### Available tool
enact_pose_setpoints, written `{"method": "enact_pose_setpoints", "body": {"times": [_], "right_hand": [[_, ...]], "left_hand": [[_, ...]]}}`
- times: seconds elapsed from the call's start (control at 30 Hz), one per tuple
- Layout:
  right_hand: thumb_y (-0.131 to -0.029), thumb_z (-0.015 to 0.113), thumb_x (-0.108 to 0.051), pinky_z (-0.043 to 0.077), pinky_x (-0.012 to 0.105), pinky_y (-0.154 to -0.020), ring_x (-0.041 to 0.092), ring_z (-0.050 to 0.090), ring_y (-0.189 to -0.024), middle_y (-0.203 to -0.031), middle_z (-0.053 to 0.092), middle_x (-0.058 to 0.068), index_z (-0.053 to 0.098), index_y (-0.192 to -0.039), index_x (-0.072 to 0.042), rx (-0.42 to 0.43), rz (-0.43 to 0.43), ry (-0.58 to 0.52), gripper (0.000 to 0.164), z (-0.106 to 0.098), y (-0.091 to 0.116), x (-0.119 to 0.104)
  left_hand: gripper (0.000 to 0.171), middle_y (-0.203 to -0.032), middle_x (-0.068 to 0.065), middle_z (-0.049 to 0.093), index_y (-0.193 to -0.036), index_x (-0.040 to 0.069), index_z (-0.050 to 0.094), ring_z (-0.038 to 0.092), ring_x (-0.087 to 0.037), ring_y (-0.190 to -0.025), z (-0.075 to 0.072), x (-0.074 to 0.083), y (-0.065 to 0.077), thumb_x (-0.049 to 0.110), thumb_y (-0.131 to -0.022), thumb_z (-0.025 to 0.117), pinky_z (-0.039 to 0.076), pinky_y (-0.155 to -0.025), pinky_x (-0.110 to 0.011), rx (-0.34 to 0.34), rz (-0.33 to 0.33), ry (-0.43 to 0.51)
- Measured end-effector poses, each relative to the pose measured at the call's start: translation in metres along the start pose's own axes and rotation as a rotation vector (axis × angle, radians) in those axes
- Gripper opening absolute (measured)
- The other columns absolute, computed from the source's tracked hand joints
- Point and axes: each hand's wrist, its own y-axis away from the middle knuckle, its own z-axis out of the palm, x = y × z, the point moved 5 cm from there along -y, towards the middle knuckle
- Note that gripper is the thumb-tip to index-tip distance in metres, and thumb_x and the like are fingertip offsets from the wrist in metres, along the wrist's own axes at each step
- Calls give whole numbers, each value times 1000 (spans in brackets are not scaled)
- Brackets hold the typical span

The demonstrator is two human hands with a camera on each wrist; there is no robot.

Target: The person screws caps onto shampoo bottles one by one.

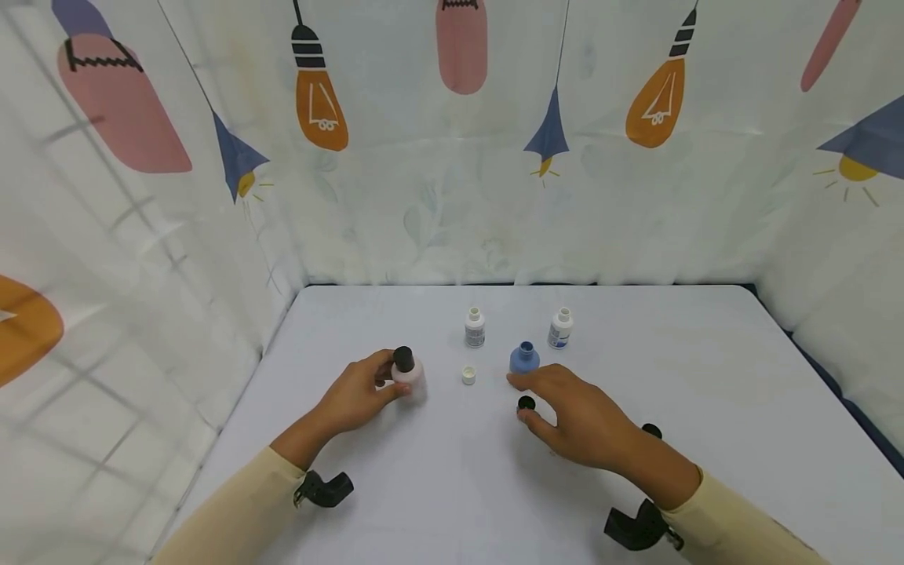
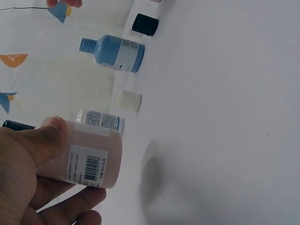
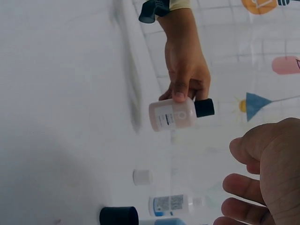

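Observation:
My left hand (image 1: 363, 392) grips a pale pink bottle (image 2: 91, 157) with a black cap (image 1: 403, 359), tilted and held up off the table in the right wrist view. Over the table's middle right, my right hand (image 1: 582, 412) hovers with loosely bent fingers and nothing between them. Below it, a loose black cap (image 3: 119, 216) stands on the table, apart from the fingers in the right wrist view. Just beyond that hand is an uncapped blue bottle (image 2: 119, 53), standing upright. A small white cap (image 1: 468, 375) lies between the hands.
Two uncapped white bottles (image 1: 475, 328) stand farther back on the white table (image 1: 706, 337). Another black-topped thing (image 1: 651, 430) is mostly hidden behind my right wrist. Printed cloth walls (image 1: 452, 196) enclose the table's back and sides.

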Motion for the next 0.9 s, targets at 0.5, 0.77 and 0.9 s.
{"method": "enact_pose_setpoints", "body": {"times": [0.5,0.77,0.9], "right_hand": [[-91,80,-22,56,30,-80,12,61,-108,-123,65,-3,62,-141,-23,24,12,-11,54,-3,8,10],[-91,81,-22,57,32,-83,11,60,-112,-121,66,-5,62,-141,-23,24,24,10,54,-5,10,12],[-90,81,-21,57,33,-83,13,61,-113,-121,66,-4,63,-140,-20,38,15,13,54,-7,11,12]], "left_hand": [[58,-131,-11,67,-141,6,54,66,-31,-117,-12,-14,-10,31,-94,77,50,-99,-50,22,-37,-28],[59,-129,-13,68,-141,4,54,66,-32,-117,-18,-20,-16,30,-94,78,50,-100,-51,43,-36,-25],[58,-129,-13,68,-141,4,54,66,-33,-117,-21,-21,-19,29,-94,78,49,-100,-52,50,-34,-12]]}}
